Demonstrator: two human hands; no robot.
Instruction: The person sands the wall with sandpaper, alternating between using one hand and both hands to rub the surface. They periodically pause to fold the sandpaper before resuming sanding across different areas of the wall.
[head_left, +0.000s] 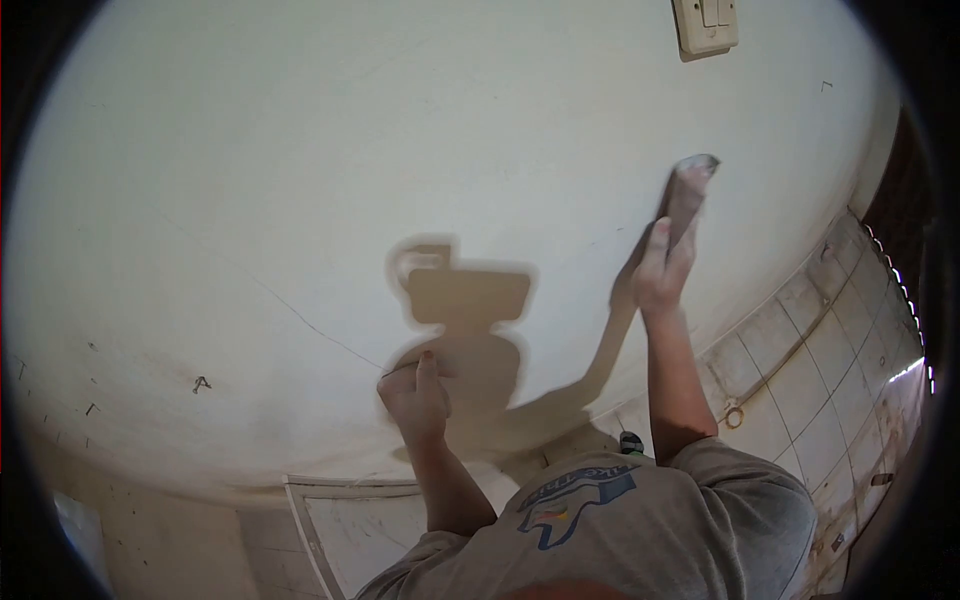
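The fingers of the right hand are closed on the lower end of a blurred, greyish-pink, elongated object with a whitish tip, held slanting upward before the matte off-white wall. The left hand has its fingers curled in near a thin dark crack, though whether they grip anything cannot be told. Smooth, lightly scuffed wall lies open between the hands, bounded at the right by grimy square tiles and above by a cream plastic switch plate.
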